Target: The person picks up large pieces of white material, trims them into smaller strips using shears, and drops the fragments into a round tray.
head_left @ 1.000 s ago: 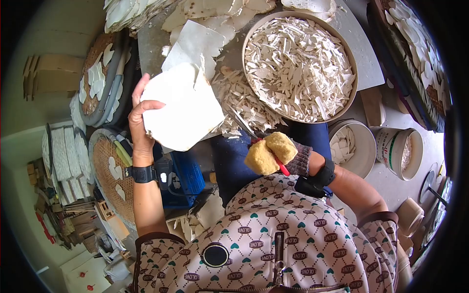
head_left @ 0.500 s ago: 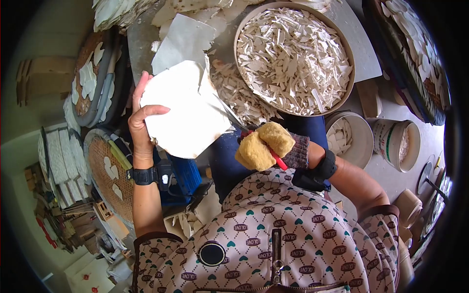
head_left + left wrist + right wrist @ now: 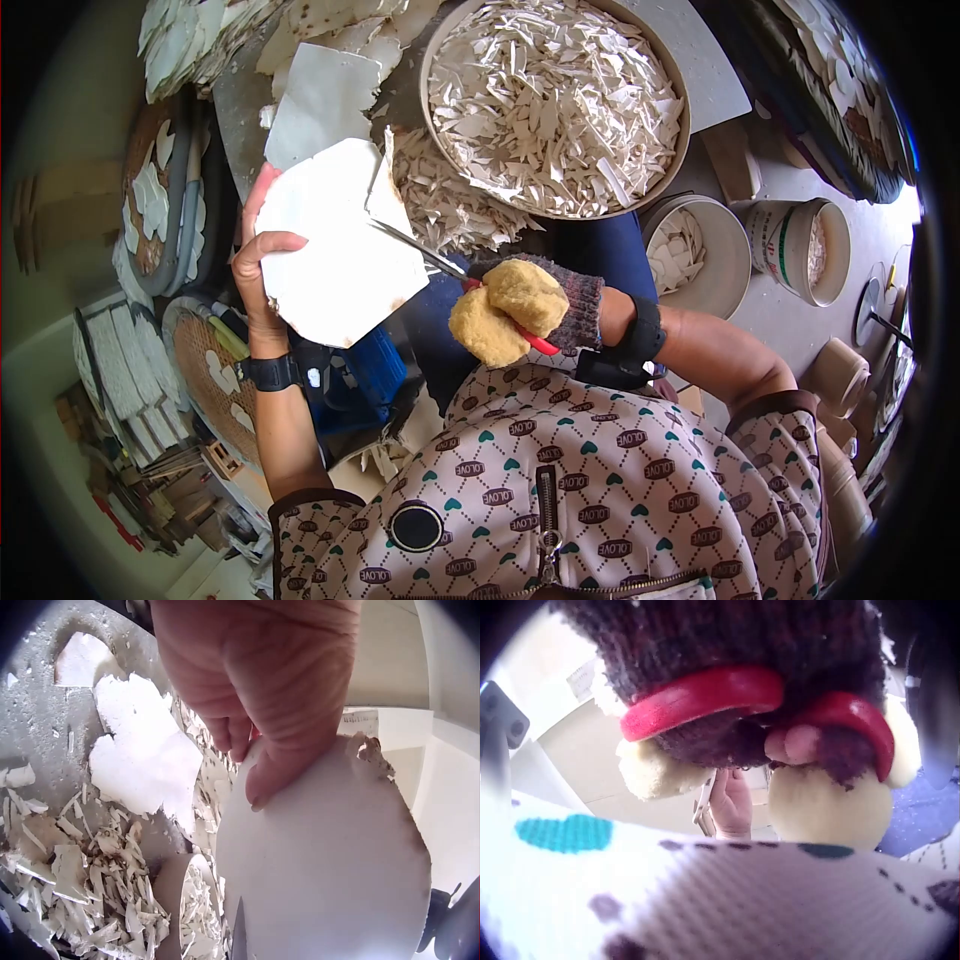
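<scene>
My left hand (image 3: pixel 262 275) pinches a thin, stiff white sheet (image 3: pixel 335 250) with uneven, browned edges, thumb on top and fingers behind. In the left wrist view the thumb presses near the upper edge of the sheet (image 3: pixel 330 855). My right hand (image 3: pixel 580 305), in a dark knitted glove, grips scissors (image 3: pixel 425 250) with red handles. Two yellow spongy pads (image 3: pixel 525 298) cover the handles. One blade overlaps the sheet's right side, where a narrow strip (image 3: pixel 383 190) stands partly separated. In the right wrist view bare fingertips poke out of the glove inside the red handle loops (image 3: pixel 832 712).
A round tray (image 3: pixel 687 130) heaped with white offcuts sits on the metal table (image 3: pixel 700 60). More scraps (image 3: pixel 445 205) pile beside it. A grey-white sheet (image 3: pixel 315 105) lies behind the left hand. Two buckets (image 3: pixel 735 255) stand at right, a blue crate (image 3: pixel 375 370) below.
The head view has swung, so the tray and buckets sit farther left and higher. The scissors have moved left against the sheet, and a blade now overlaps its right side.
</scene>
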A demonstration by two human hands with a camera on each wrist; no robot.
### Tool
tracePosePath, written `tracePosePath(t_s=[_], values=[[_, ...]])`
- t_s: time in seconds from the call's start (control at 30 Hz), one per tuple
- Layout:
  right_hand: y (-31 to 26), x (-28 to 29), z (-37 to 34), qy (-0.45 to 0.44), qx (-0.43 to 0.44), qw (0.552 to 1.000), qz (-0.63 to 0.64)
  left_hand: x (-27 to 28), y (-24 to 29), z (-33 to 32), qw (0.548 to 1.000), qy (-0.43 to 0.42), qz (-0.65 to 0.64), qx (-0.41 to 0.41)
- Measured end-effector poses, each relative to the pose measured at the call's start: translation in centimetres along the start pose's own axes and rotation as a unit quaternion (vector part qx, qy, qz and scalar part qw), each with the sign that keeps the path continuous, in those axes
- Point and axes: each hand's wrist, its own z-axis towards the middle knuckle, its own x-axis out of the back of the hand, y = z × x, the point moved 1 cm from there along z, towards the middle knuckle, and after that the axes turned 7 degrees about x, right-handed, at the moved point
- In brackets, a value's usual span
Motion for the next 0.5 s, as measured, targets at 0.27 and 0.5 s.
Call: tracePosePath(t_s=[0.27, 0.5], values=[[-0.6, 1.2, 0.4, 0.044, 0.063, 0.952, -0.296, 0.9, -3.3, -0.1, 0.979, 0.056, 0.121, -0.155], [-1.3, 2.2, 0.7, 0.089, 0.056, 0.962, -0.251, -1.7, -2.1, -3.0, 0.984, 0.136, -0.103, 0.043]])
